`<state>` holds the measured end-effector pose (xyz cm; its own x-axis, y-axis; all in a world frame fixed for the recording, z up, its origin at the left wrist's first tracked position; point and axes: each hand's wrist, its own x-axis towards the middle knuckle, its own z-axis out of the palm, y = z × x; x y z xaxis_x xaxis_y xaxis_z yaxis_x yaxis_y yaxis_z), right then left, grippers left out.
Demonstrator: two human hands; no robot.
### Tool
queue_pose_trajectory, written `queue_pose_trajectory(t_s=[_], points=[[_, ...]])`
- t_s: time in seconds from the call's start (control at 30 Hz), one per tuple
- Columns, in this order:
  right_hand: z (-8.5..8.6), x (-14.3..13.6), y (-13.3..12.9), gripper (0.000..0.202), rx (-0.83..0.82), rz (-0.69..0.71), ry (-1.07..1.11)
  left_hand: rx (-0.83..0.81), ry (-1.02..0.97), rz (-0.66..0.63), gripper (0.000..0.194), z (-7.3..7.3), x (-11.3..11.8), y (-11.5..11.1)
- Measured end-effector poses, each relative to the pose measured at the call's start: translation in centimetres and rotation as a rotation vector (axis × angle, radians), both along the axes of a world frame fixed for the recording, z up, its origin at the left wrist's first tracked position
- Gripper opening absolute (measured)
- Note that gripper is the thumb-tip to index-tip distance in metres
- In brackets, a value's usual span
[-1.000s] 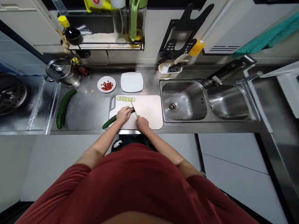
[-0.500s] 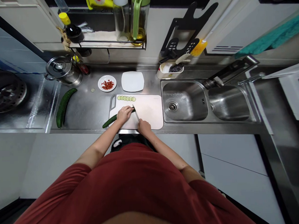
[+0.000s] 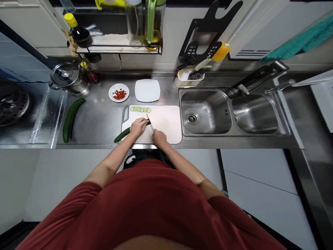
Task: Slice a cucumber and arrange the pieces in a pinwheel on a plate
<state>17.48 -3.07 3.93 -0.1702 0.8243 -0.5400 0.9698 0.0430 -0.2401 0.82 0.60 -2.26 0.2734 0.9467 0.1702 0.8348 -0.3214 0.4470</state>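
My left hand (image 3: 139,127) is closed over the right part of a dark green cucumber (image 3: 121,135), which lies slanted across the left side of a white cutting board (image 3: 169,121). Wrapped round a knife handle is my right hand (image 3: 159,138). The knife's narrow blade (image 3: 150,122) points away from me, at the cucumber's cut end beside my left fingertips. Whether the edge is in the flesh is too small to tell. Along the board's far edge lies a row of pale green cucumber slices (image 3: 140,109), overlapping one another.
Behind the board stand a white plate of chopped red pieces (image 3: 119,94) and a square white plate (image 3: 147,90). Another cucumber (image 3: 72,119) lies at the left, near a lidded pot (image 3: 69,79). A double sink (image 3: 207,129) adjoins the board's right side.
My right hand and the knife have shifted slightly left and away from me, the blade tip now closer to the slices. My left hand stays on the cucumber.
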Motion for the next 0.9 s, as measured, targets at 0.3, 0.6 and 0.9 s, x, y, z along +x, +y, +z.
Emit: queue_pose_trajectory(t_s=[0.3, 0.6, 0.9], points=[[-0.5, -0.3, 0.5, 0.028, 0.013, -0.017, 0.008, 0.005, 0.0, 0.01, 0.03, 0.1, 0.1, 0.0], [-0.9, -0.2, 0.3, 0.026, 0.037, -0.032, 0.013, -0.001, 0.014, 0.009, 0.03, 0.1, 0.0, -0.1], [-1.0, 0.4, -1.8, 0.024, 0.004, -0.054, -0.004, -0.055, 0.023, 0.035, 0.032, 0.7, 0.2, -0.3]])
